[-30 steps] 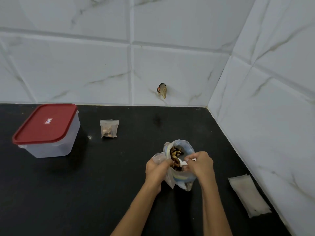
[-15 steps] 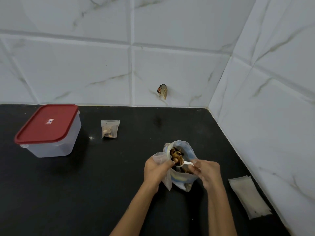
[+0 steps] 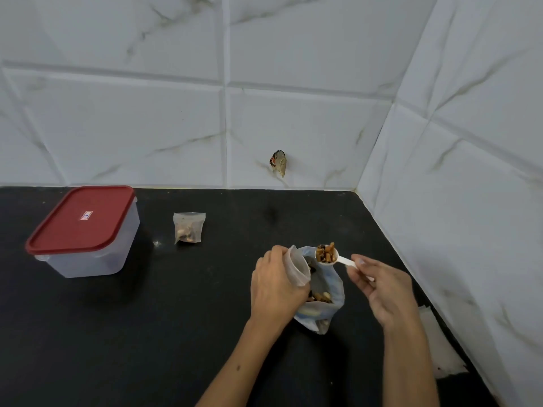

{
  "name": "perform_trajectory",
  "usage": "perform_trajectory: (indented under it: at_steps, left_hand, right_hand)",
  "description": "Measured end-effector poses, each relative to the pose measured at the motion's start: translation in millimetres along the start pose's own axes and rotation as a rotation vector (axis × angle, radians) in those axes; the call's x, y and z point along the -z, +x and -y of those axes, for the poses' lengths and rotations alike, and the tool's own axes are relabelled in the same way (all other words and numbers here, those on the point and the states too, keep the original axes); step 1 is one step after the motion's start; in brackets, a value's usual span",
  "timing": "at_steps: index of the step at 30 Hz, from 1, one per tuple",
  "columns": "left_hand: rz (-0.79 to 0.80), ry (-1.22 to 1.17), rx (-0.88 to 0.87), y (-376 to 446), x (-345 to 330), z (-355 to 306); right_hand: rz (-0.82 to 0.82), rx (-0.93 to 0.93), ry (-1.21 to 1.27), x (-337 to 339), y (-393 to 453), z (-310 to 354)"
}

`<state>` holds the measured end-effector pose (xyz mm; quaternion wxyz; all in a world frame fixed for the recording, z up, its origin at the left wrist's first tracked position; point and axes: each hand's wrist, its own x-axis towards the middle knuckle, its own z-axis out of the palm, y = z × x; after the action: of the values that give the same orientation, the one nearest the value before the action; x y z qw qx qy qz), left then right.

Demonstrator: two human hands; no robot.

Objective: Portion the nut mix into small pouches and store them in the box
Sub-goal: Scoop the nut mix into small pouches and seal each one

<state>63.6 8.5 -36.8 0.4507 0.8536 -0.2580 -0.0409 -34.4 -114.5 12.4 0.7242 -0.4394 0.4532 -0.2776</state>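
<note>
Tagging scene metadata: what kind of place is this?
Probably a home kitchen corner: a black countertop meets white marble-look wall tiles, with a red-lidded storage box and a nut-mix bag on it.

counter (image 3: 147, 333): black stone look, matt, faintly speckled
wall (image 3: 132, 127): white marbled tiles, smooth, soft sheen
box (image 3: 94, 259): frosted translucent plastic
lid (image 3: 79, 220): red plastic, smooth, slight gloss
pouch (image 3: 188, 228): clear thin plastic film
bag (image 3: 332, 289): thin crinkled plastic, bluish-clear
spoon (image 3: 338, 258): white plastic, smooth
empty pouches (image 3: 440, 348): cloudy white film, flat
</note>
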Motion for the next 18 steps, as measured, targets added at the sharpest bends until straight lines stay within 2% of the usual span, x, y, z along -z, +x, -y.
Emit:
perform_trajectory:
  at_steps: [5,12,18]
  left_hand:
    - [-0.004,-0.022,-0.008,2.4,-1.6,-9.4]
    - [0.025,-0.128,0.049,4.4,-5.1,-8.1]
    - [0.022,-0.299,0.07,3.7,-1.7,-8.3]
  right_hand:
    - [0.113,0.159,-0.104,-8.0,-20.4,13.0]
    - [0.223,0.467,-0.731,-18.5,-37.4,11.2]
    - [0.241,0.603,-0.913,-21.2,-44.6,13.2]
